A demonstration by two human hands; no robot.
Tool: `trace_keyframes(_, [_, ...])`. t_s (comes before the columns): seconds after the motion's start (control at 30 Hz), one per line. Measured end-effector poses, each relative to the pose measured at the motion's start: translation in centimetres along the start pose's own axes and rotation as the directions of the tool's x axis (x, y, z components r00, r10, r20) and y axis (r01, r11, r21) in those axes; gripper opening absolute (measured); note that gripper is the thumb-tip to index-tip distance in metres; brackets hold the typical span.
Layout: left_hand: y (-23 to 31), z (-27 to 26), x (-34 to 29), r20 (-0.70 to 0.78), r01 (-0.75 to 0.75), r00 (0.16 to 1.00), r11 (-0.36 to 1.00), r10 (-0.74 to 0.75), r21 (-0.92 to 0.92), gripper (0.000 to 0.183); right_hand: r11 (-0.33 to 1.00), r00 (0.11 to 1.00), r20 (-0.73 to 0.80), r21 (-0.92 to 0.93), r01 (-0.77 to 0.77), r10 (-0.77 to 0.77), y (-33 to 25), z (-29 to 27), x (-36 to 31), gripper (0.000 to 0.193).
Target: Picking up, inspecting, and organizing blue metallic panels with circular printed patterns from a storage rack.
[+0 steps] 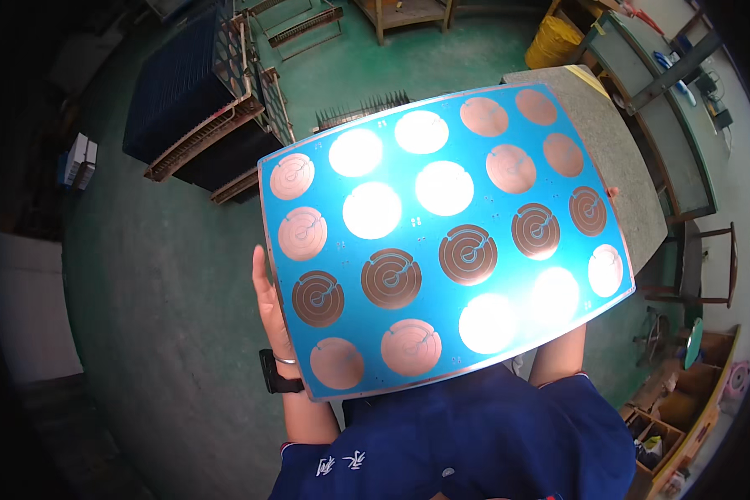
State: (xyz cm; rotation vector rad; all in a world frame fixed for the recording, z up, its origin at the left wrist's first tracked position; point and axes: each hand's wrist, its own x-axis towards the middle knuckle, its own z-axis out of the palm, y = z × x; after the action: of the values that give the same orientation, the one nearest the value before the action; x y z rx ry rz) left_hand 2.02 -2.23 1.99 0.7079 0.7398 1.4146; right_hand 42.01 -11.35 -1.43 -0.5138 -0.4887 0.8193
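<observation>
A glossy blue panel, patterned with coppery ringed discs, was held up before the body, its left edge grasped by the left hand with fingers nearly straight, its right by the mostly hidden right hand. Behind, a rough grey table was set on green floor.

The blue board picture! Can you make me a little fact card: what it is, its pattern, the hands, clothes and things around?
Thing: blue board, held up, tilted in view
Pattern: four rows of five coppery circles; glare whitens some
Left hand: left hand at the board's left edge, partly hidden
Right hand: right hand at the right edge, only a fingertip showing
Wrist: dark watch on the left
Clothes: navy shirt
Around: green floor, yellow bucket, grey table
</observation>
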Motion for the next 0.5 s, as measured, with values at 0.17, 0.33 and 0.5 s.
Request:
trace_keyframes(0.17, [0.4, -0.7, 0.2, 0.117, 0.337, 0.94, 0.929, -0.321, -0.156, 0.046, 0.994, 0.994, -0.031, 0.045, -0.104, 0.105, -0.7, -1.4, -1.4, 0.029])
trace_keyframes(0.33, [-0.6, -2.0, 0.1, 0.117, 0.445, 0.894, 0.886, -0.432, -0.132, 0.046, 0.976, 0.976, -0.034, 0.06, -0.211, 0.213, -0.3, -2.5, -2.8, 0.031])
trace_keyframes(0.5, [-0.9, -0.3, 0.9, 0.089, 0.358, 0.934, 0.912, -0.347, -0.198, 0.046, 0.969, 0.971, 0.014, 0.072, -0.238, 0.238, -0.4, -5.6, -1.0, 0.047])
